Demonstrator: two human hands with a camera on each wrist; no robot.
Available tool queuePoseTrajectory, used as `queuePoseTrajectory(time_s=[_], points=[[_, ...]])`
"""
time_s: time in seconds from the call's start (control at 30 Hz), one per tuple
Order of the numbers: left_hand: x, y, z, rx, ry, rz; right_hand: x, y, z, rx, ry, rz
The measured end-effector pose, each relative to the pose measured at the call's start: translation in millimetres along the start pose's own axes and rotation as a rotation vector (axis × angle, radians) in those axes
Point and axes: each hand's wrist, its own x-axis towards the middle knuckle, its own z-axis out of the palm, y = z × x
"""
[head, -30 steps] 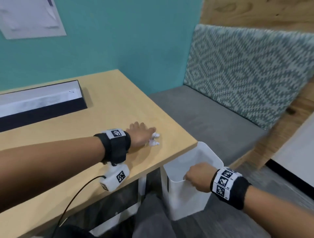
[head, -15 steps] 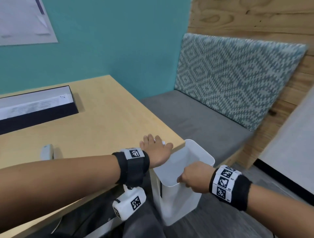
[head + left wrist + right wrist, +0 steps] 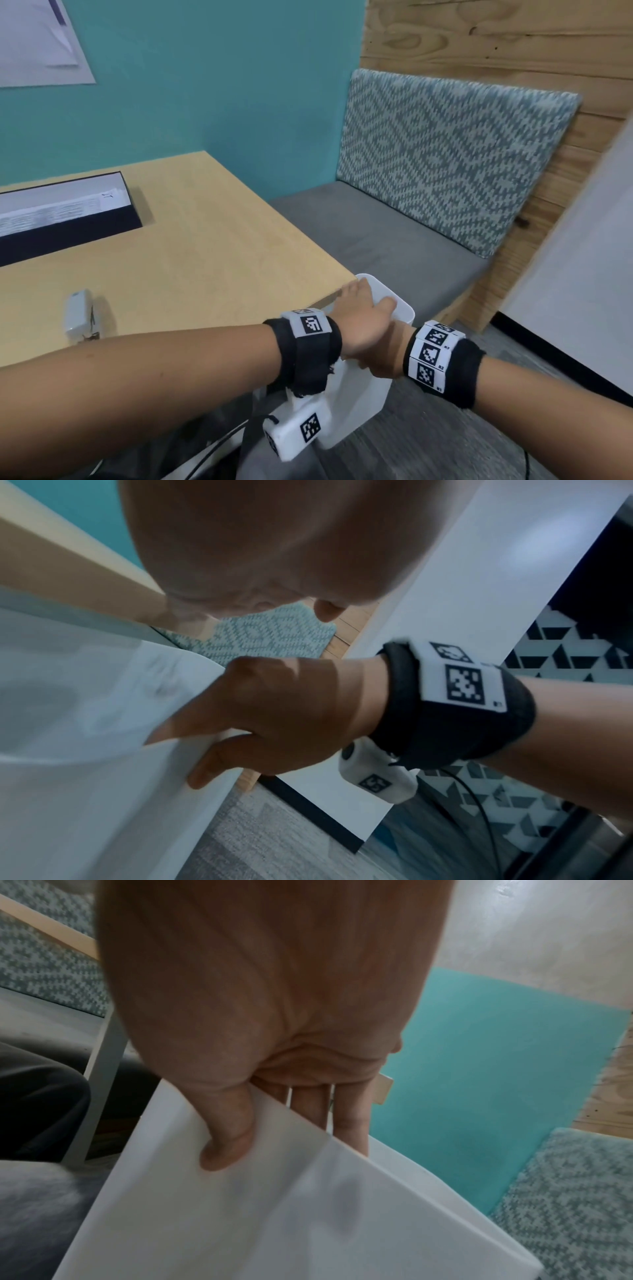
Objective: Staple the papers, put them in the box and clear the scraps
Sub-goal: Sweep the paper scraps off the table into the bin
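My left hand (image 3: 363, 310) reaches off the table's near right corner and hangs over the mouth of the white bin (image 3: 356, 407), fingers relaxed and pointing down. No paper scraps show in any view. My right hand (image 3: 381, 364) grips the bin's near rim and holds it up against the table corner. In the right wrist view its thumb (image 3: 226, 1139) lies on the outside of the bin wall (image 3: 308, 1218) and the fingers are inside. The left wrist view shows my left palm (image 3: 240, 547) above the bin (image 3: 68, 696) and the right hand (image 3: 274, 715). The black box (image 3: 78, 236) with papers sits at the far left.
A grey stapler (image 3: 79, 318) lies on the wooden table (image 3: 212, 260) near its front edge, left of my arms. A grey bench seat (image 3: 394, 240) with a patterned back cushion (image 3: 445, 154) stands right of the table. A white panel (image 3: 575, 260) leans at the far right.
My left hand slid across the table to its corner and out over the bin; the white scraps seen at its fingertips are gone from view. My right hand lifted the bin closer to the corner.
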Motion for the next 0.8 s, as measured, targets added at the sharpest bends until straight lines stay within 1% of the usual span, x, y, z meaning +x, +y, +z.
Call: queuePoseTrajectory(time_s=[0.07,0.13,0.2,0.23,0.3,0.4,0.43,0.5,0.6,0.67,0.73,0.77,0.8], points=[[-7.2,6.2,-0.5,-0.108,-0.066,0.028,-8.8,-0.2,-6.3,0.046,0.037,0.022],[-9.9,10.8,-5.7,-0.103,-0.081,0.031,-7.0,3.6,-5.7,0.038,0.011,0.005],[-2.0,7.4,-19.8,-0.066,-0.003,0.020,-3.7,6.1,-5.8,0.029,-0.034,-0.027],[3.0,3.8,-28.8,-0.053,0.038,0.005,-4.1,6.9,-6.1,0.084,-0.025,-0.013],[18.1,-12.3,-47.4,0.020,0.130,-0.045,-6.3,8.7,-5.8,0.120,0.049,-0.020],[40.7,-47.3,-65.8,0.228,0.194,-0.192,-7.4,9.6,-5.2,0.103,0.093,-0.038],[46.1,-57.2,-68.1,0.287,0.214,-0.216,-7.7,8.8,-5.8,0.098,0.095,-0.039],[49.5,-67.2,-60.5,0.314,0.234,-0.229,-7.3,8.3,-6.0,0.109,0.093,-0.044],[37.5,-61.4,-36.3,0.366,0.226,-0.176,-0.9,10.4,-0.2,0.143,0.098,-0.037],[25.3,-51.0,-18.0,0.391,0.161,-0.069,2.4,10.5,-0.5,0.138,0.088,-0.023],[16.8,-41.2,-4.9,0.372,0.085,0.053,4.2,7.9,-1.9,0.087,0.026,-0.001],[14.1,-37.1,-0.7,0.360,0.043,0.092,3.5,5.5,-2.1,0.057,0.004,0.007],[10.6,-33.1,1.3,0.354,0.019,0.125,6.0,3.8,0.2,0.025,0.015,0.014]])
